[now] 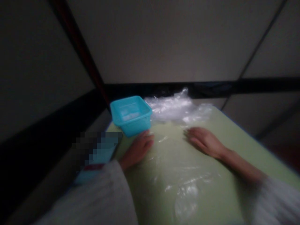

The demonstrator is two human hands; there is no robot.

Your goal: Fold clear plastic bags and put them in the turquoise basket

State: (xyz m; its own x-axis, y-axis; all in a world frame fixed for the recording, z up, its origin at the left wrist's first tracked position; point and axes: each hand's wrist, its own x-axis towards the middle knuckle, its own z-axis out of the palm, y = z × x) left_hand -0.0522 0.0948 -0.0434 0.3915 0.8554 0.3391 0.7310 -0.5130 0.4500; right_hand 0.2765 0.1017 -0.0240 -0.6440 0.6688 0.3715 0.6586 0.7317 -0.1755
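Note:
A thin, clear plastic bag or sheet (178,170) lies spread over the yellow-green tabletop, catching glints of light. At its left edge rests my left hand (140,146), fingers stretched forward just in front of a turquoise plastic basket (137,125). My right hand (206,140) lies flat, palm down, near the right edge of the plastic, its fingers pointing inward. Neither hand shows anything gripped in it. Behind the hands sits a crumpled heap of clear plastic (174,109). The picture is dim and blurred, so the plastic's exact outline is hard to follow.
Some pale, whitish stuff lies inside the basket. A flat, light-blue item (105,153), partly pixelated, is at the table's left edge beside my sleeve. Pale wall panels (164,43) with dark strips close off the back and left. The table (236,134) extends to the right.

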